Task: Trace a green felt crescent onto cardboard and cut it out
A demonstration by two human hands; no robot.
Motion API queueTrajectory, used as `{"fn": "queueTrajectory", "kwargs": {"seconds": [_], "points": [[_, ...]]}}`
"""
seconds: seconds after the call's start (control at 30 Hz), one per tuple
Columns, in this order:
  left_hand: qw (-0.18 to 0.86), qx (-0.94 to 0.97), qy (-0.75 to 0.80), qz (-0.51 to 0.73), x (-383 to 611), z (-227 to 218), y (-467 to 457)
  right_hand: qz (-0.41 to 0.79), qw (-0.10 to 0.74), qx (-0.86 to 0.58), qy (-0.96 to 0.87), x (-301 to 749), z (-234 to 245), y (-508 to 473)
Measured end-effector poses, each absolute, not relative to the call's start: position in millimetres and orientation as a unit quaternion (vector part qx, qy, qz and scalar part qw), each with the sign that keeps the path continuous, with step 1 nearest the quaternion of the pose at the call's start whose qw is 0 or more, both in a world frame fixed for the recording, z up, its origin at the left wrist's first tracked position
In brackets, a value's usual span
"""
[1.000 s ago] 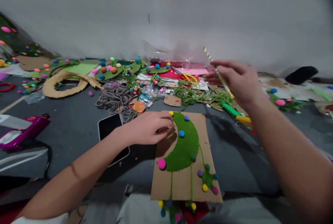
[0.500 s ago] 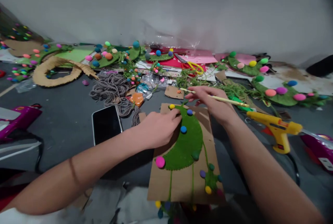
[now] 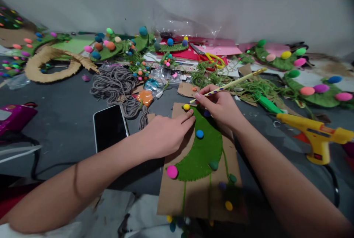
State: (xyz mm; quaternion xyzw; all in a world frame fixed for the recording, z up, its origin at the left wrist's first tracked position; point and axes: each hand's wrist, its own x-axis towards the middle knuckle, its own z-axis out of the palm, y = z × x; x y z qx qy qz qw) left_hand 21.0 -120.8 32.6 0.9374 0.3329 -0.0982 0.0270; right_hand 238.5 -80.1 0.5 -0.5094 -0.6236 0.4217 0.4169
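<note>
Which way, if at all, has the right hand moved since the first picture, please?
Yes: against the brown cardboard, the right hand has come down and leftward, close to the green crescent.

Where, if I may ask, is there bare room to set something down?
Bare tabletop shows between the purple tool and phone, in front of the tan ring. Crowded: cardboard under the green crescent; far side, with gray yarn, scissors, green strands.

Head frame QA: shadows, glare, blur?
Head view: dim, greyish light overall; a heavy shadow darkens the lower right of the cardboard, making the decorations there hard to read; in the head view, the clear plastic shows small bright glints; fine detail looks soft in the head view, though the right hand and its pale yellow stick read clearly; the head view's top-right corner is dark.
</note>
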Motion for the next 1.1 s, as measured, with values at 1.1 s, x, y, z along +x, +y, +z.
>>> {"fn": "queueTrajectory", "kwargs": {"seconds": [1.1], "points": [[0.102,0.929,0.349,-0.064,17,33,-117,0.46,0.402,-0.511,-0.604,230,-3,-69]]}}
